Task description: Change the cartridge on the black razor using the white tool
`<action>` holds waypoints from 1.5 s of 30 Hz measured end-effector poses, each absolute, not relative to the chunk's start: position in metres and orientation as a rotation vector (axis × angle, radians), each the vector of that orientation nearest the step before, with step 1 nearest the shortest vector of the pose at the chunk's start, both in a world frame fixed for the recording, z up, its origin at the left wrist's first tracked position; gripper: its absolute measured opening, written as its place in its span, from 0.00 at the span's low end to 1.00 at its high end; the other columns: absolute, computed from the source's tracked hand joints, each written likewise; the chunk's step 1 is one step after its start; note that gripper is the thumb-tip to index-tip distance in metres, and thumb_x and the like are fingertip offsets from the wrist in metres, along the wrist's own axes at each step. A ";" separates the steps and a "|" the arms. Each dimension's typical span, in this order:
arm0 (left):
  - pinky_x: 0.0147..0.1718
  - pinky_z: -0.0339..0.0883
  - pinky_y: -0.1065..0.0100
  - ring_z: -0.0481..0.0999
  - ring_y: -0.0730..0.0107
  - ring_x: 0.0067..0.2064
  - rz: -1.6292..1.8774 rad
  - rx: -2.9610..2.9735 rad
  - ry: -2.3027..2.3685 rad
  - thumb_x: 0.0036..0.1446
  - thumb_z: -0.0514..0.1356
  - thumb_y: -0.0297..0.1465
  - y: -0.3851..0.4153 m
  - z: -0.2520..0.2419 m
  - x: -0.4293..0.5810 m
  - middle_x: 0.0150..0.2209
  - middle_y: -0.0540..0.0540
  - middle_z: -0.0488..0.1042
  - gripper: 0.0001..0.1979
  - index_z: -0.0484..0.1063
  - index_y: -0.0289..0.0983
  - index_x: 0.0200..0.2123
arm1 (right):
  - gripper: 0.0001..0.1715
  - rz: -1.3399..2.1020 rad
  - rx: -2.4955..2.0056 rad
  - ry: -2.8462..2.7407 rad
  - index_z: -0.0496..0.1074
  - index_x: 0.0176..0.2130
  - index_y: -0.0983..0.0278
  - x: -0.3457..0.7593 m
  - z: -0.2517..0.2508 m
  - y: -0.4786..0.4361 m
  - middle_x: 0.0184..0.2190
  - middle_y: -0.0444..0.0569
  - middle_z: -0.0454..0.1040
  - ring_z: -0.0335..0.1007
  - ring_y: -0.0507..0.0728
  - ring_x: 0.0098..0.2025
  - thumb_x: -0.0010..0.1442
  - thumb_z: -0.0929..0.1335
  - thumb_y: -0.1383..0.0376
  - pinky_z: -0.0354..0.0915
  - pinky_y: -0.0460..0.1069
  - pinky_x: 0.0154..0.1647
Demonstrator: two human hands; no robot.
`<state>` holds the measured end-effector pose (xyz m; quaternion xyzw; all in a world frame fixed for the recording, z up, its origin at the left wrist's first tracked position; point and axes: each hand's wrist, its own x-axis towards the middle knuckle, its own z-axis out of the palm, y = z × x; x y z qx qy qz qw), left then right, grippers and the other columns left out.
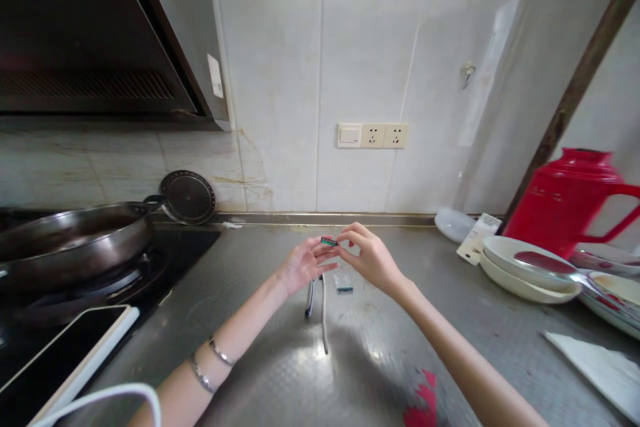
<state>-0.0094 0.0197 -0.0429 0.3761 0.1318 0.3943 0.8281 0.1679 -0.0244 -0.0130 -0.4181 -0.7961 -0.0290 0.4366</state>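
I have both hands out over the middle of the steel table [380,347], toward its back edge. My left hand [303,263] and right hand [367,257] meet fingertip to fingertip, both pinched on a small green clip [329,241] held in the air between them. Directly below it on the table lie a small packet [343,281] and a metal tool [317,303] with two thin arms. At the left edge a pan [75,240] sits on the stove; plates [525,270] and a red jug [565,197] stand at the right edge.
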 end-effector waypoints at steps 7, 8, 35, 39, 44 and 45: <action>0.44 0.65 0.58 0.75 0.65 0.39 0.813 0.773 0.271 0.57 0.55 0.30 0.019 -0.046 -0.007 0.36 0.41 0.77 0.10 0.73 0.31 0.37 | 0.09 -0.061 -1.043 -1.985 0.72 0.40 0.59 0.165 -0.013 -0.026 0.36 0.47 0.70 0.68 0.52 0.35 0.57 0.66 0.64 0.64 0.45 0.31; 0.44 0.65 0.58 0.75 0.65 0.39 0.813 0.778 0.276 0.57 0.55 0.30 0.019 -0.046 -0.007 0.36 0.41 0.77 0.10 0.73 0.31 0.37 | 0.09 -0.058 -1.043 -1.989 0.72 0.40 0.59 0.165 -0.013 -0.026 0.36 0.47 0.70 0.68 0.52 0.35 0.57 0.66 0.64 0.64 0.45 0.31; 0.36 0.70 0.52 0.75 0.57 0.39 0.580 1.115 0.590 0.49 0.63 0.36 0.020 -0.041 -0.016 0.31 0.41 0.75 0.15 0.73 0.32 0.38 | 0.08 0.392 -1.058 -2.090 0.76 0.31 0.64 0.170 -0.005 -0.026 0.28 0.46 0.77 0.70 0.52 0.31 0.55 0.66 0.65 0.63 0.46 0.32; 0.35 0.70 0.56 0.76 0.60 0.37 0.663 1.090 0.610 0.48 0.64 0.36 0.021 -0.041 -0.015 0.33 0.41 0.75 0.15 0.74 0.32 0.37 | 0.10 0.493 -1.074 -1.939 0.74 0.32 0.66 0.174 -0.011 -0.019 0.27 0.47 0.75 0.69 0.53 0.29 0.53 0.67 0.62 0.64 0.45 0.24; 0.34 0.70 0.61 0.75 0.65 0.33 0.771 1.098 0.655 0.43 0.68 0.31 0.022 -0.041 -0.011 0.30 0.41 0.76 0.13 0.75 0.30 0.33 | 0.16 0.752 -1.071 -1.678 0.71 0.31 0.67 0.173 -0.020 -0.011 0.27 0.48 0.73 0.64 0.49 0.20 0.50 0.69 0.56 0.58 0.41 0.10; 0.34 0.69 0.61 0.75 0.66 0.32 0.788 1.097 0.657 0.42 0.68 0.30 0.022 -0.042 -0.010 0.29 0.42 0.76 0.13 0.75 0.30 0.32 | 0.16 0.774 -1.059 -1.631 0.71 0.31 0.67 0.172 -0.021 -0.011 0.26 0.48 0.73 0.62 0.48 0.19 0.49 0.69 0.55 0.58 0.41 0.10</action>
